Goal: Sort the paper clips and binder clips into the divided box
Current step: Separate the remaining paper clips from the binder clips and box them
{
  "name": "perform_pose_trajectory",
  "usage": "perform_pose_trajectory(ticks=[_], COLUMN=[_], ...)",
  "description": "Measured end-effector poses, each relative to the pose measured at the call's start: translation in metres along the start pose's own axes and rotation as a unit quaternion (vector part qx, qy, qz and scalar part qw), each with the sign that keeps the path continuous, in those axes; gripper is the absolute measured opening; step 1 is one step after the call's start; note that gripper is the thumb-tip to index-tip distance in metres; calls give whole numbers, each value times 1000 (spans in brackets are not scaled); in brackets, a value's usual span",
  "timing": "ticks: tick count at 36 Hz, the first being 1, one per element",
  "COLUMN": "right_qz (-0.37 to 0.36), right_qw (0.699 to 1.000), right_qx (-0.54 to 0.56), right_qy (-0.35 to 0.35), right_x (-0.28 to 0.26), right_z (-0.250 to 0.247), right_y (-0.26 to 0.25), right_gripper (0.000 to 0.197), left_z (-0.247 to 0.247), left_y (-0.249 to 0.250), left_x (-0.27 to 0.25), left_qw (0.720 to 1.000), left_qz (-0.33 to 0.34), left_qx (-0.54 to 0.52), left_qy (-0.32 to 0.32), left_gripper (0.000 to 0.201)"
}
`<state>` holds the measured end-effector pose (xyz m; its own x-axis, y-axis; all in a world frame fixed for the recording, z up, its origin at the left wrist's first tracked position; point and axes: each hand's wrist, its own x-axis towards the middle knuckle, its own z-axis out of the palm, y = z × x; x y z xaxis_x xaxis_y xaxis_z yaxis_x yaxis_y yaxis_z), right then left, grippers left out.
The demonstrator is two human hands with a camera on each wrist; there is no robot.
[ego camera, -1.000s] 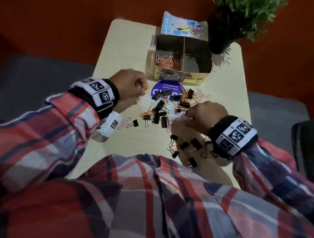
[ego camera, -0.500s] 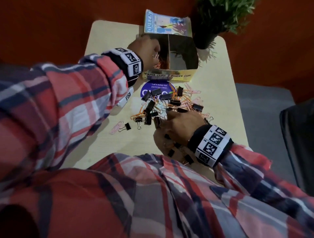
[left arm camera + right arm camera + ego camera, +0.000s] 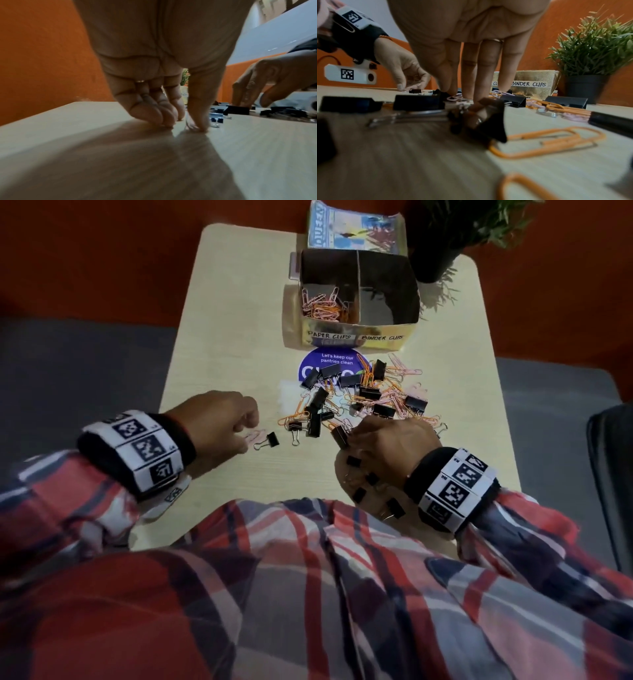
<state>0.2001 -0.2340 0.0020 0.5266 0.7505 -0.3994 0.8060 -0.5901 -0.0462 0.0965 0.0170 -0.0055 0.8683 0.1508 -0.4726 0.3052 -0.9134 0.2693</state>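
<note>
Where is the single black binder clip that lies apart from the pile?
In the head view, the binder clip lies left of the pile, beside a pink paper clip at the left hand.

1. Bare pale wooden tabletop (image 3: 219, 302) lies open left of the gold cardboard divided box (image 3: 356, 340).
2. A tangled heap of black binder clips and orange and pink paper clips (image 3: 363, 398) fills the middle, just before the box.
3. A dark-potted green plant (image 3: 442, 251) crowds the box's right rear corner.

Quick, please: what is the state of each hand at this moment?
Left hand: fingertips pinching a pink paper clip on the table.
Right hand: fingers down in the clip pile; a grip cannot be told.
</note>
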Motion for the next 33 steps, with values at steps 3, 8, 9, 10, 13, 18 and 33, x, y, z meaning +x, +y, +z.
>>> perform_pose_trajectory(ticks=[3, 8, 9, 10, 13, 18, 33], right_qz=[-3, -8, -10, -8, 39, 108, 108], right_qw=[1000, 1000, 1000, 1000, 998, 994, 994], right_qx=[3, 14, 16, 17, 14, -18, 1], right_qy=[8, 22, 22, 24, 45, 18, 21], right_x=[0, -1, -1, -1, -1, 5, 19], right_z=[3, 4, 3, 3, 2, -2, -10], right_y=[1, 3, 4, 4, 6, 7, 9], right_gripper=[31, 29, 28, 27, 25, 37, 27], left_z=[2, -4, -5, -5, -7, -9, -7], left_y=[2, 17, 20, 23, 36, 48, 49], left_x=[6, 26, 32, 37, 46, 51, 54], left_qw=[999, 997, 997, 996, 994, 989, 980], left_qz=[2, 39, 49, 58, 94, 141, 166], left_qx=[-13, -8, -11, -15, -14, 49, 96], left_qy=[45, 60, 61, 61, 49, 11, 48], left_gripper=[11, 9, 11, 16, 40, 49, 13])
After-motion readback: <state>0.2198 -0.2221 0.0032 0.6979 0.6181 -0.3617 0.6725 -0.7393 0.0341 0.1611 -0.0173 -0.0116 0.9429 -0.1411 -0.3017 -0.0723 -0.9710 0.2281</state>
